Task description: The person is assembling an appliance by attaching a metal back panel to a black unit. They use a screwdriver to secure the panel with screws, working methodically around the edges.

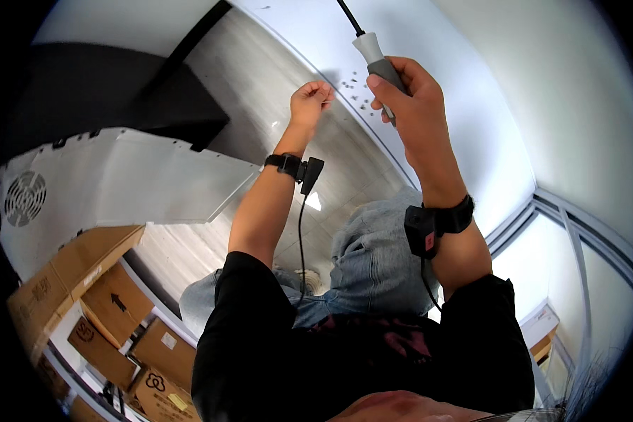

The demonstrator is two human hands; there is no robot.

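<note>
We held a screwdriver (378, 62) in our right hand (409, 98), fingers wrapped tight round its grey and white handle, thumb pressed along the near side. Its dark shaft ran up and left, out of view at the far edge, so we could not see the tip. The screwdriver sat above a white panel (429, 42) that curved across the far right of the scene. Just left of the handle, a scatter of small dark screws (353, 88) lay on that panel. Our left hand (309, 98) reached to the left edge of that scatter, fingertips drawn together in a pinch over the nearest ones; we could not tell whether a screw was actually between them. The two hands were near each other, not touching. Each wrist wore a black band (288, 164) with a small unit and a thin cable hanging toward us. Below the arms we saw our black sleeves and knees in blue jeans (376, 260) over a pale tiled floor (260, 77). At the left stood a white metal casing (155, 176) with a round fan grille (25, 198), and nearer, at lower left, brown cardboard boxes (112, 302) were stacked.
</note>
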